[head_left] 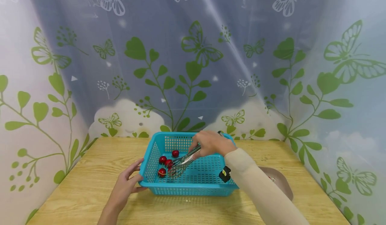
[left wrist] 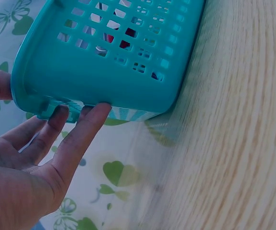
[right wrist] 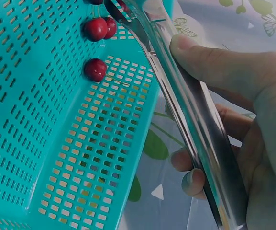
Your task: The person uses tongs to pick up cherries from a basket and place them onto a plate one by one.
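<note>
A blue plastic basket (head_left: 193, 190) with slotted walls stands on the table. Several red cherries (head_left: 162, 172) lie inside at its left end; one cherry (right wrist: 95, 70) rests on the slotted surface in the right wrist view. My right hand (head_left: 209, 143) grips a pair of metal tongs (right wrist: 188, 110) by the arms, which lie close together. In the head view the tongs' wire-like head (head_left: 178, 169) slants down over the cherries; whether a cherry is between its tips I cannot tell. My left hand (head_left: 126, 181) holds the basket's left rim, thumb over it and fingers against the outer wall (left wrist: 104, 81).
A beige plate (head_left: 281, 183) sits on the wooden table (head_left: 93, 171) right of the basket, partly hidden by the right sleeve (head_left: 256, 184); something small lies on it. A curtain (head_left: 169, 84) printed with leaves and butterflies hangs behind and on both sides.
</note>
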`<act>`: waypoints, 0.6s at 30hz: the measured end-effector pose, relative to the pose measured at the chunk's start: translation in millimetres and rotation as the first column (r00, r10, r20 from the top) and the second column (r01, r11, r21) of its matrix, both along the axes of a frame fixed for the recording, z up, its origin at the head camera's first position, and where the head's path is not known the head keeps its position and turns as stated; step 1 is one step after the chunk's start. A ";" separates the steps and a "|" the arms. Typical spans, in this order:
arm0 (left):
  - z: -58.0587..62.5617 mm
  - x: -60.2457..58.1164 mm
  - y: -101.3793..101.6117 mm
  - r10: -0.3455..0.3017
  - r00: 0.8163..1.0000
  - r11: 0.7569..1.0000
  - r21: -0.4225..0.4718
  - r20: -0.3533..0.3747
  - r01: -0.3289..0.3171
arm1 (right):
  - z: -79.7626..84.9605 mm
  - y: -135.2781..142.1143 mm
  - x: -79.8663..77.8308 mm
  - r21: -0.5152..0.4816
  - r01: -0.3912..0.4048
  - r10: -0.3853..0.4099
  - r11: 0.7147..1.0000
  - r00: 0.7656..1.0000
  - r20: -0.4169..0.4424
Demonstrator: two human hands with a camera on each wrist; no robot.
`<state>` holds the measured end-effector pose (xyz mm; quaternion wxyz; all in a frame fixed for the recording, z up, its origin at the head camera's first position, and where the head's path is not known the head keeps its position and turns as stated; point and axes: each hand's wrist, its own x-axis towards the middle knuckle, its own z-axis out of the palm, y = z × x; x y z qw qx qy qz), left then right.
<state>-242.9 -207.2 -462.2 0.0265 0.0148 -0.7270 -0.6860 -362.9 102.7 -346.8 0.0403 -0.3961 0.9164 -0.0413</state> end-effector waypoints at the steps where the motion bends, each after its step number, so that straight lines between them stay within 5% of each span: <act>1: 0.1 0.0 0.0 0.001 1.000 1.000 0.000 0.000 -0.001 | 0.4 0.9 0.1 0.001 0.002 -0.002 1.000 1.000 0.001; 18: -0.9 -1.5 0.2 0.004 1.000 1.000 -0.002 0.013 -0.004 | 5.7 11.0 4.2 0.003 0.019 -0.019 1.000 1.000 -0.007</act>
